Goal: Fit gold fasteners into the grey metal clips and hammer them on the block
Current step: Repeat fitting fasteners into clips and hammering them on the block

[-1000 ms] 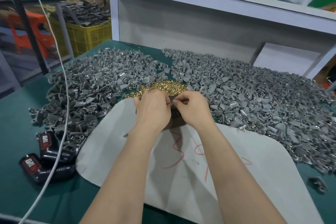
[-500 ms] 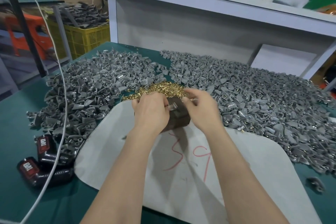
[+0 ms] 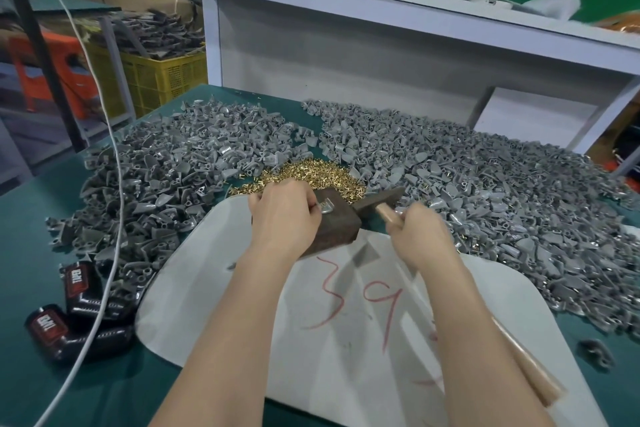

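Left hand pinches a grey clip down on top of the dark block, fingers curled over it. Right hand is wrapped round the hammer handle, the head blurred, just beside the block's right edge. Block sits on a white sheet on the green bench. Gold fasteners piled right behind it, clips heaped either side.

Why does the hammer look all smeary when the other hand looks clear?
Head view: the hammer and the right hand gripping it are smeared, probably by fast movement. Head view: the left hand, the clip it pinches and the block look sharp. Head view: the hammer casts a soft grey shadow on the sheet.
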